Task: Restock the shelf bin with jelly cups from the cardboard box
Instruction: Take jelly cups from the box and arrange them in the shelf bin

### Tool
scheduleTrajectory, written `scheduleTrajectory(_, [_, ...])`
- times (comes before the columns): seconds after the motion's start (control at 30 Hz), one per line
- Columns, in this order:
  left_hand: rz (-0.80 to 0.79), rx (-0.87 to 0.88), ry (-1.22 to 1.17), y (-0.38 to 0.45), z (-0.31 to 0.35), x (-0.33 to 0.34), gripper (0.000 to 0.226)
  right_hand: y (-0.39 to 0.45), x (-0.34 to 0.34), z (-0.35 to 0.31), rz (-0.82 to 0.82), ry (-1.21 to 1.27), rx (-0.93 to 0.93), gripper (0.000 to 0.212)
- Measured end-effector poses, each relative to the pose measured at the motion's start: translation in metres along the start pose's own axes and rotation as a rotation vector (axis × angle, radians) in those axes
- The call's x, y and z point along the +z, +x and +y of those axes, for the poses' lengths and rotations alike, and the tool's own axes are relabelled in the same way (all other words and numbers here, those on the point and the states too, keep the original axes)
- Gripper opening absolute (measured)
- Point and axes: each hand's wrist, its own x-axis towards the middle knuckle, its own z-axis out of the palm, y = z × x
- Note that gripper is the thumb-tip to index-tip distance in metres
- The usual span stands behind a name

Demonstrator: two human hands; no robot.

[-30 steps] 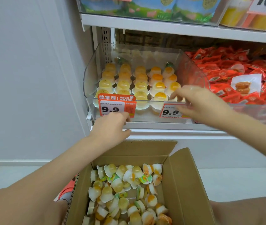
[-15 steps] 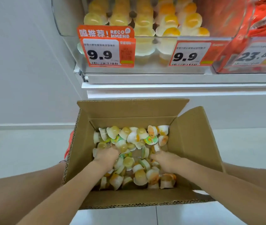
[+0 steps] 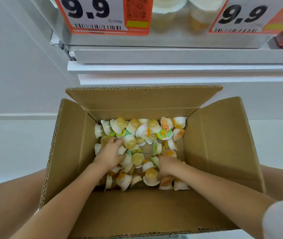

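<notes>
Both hands dig into loose jelly cups (image 3: 138, 133) in the cardboard box (image 3: 223, 144); left hand (image 3: 110, 152) and right hand (image 3: 169, 165) curl around cups beneath them; light, slippery, best gripped by rims.

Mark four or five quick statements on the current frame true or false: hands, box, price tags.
1. Both hands are down among the jelly cups in the cardboard box. True.
2. The box flaps are folded shut. False: they stand open.
3. Both price tags in view read 9.9. True.
4. The left hand is up at the shelf bin. False: it is inside the box, as is the right hand.
5. The cups lie jumbled, tipped various ways. True.
</notes>
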Motion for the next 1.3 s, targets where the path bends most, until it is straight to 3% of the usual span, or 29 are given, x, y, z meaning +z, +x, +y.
scheduleTrajectory(0.1, [0.038,-0.260,-0.608,-0.009,0.009,-0.013,0.020,0.000,-0.005,0.001,-0.003,0.053,0.032,0.028])
scheduleTrajectory(0.17, [-0.088,-0.519,-1.067,-0.015,0.009,-0.019,0.018,-0.001,-0.002,0.004,0.101,0.095,0.024,0.040])
scheduleTrajectory(0.23, [-0.195,-0.610,-1.264,-0.020,0.004,-0.019,0.023,0.001,0.004,0.007,0.245,0.206,0.021,0.054])
scheduleTrajectory(0.3, [-0.221,-0.634,-1.320,-0.025,-0.001,-0.017,0.029,0.003,0.009,0.007,0.329,0.435,0.026,0.054])
scheduleTrajectory(0.4, [-0.233,-0.652,-1.366,-0.028,-0.002,-0.013,0.033,0.007,0.013,0.009,0.323,0.707,0.100,0.054])
scheduleTrajectory(0.53, [-0.276,-0.635,-1.442,-0.028,0.000,-0.009,0.044,0.014,0.018,0.002,0.313,0.691,0.184,0.066])
scheduleTrajectory(0.67, [-0.319,-0.658,-1.513,-0.025,0.000,-0.004,0.047,0.023,0.021,-0.006,0.360,0.590,0.203,0.032])
scheduleTrajectory(0.83, [-0.356,-0.648,-1.583,-0.024,0.003,-0.005,0.034,0.012,0.015,0.000,0.481,0.749,0.195,0.038])
scheduleTrajectory(1.0, [-0.379,-0.482,-1.735,-0.031,0.022,-0.029,0.039,-0.039,-0.020,0.012,0.532,1.007,-0.126,0.034])
scheduleTrajectory(1.1, [-0.431,-0.346,-1.766,-0.042,0.051,-0.056,0.043,-0.081,-0.049,0.009,0.595,1.074,-0.369,0.042])
scheduleTrajectory(1.2, [-0.511,-0.192,-1.684,-0.060,0.089,-0.094,0.044,-0.132,-0.086,0.004,0.743,0.860,-0.578,0.063])
scheduleTrajectory(1.3, [-0.529,-0.047,-1.682,-0.081,0.129,-0.135,0.042,-0.177,-0.111,0.002,0.907,0.643,-0.657,0.054])
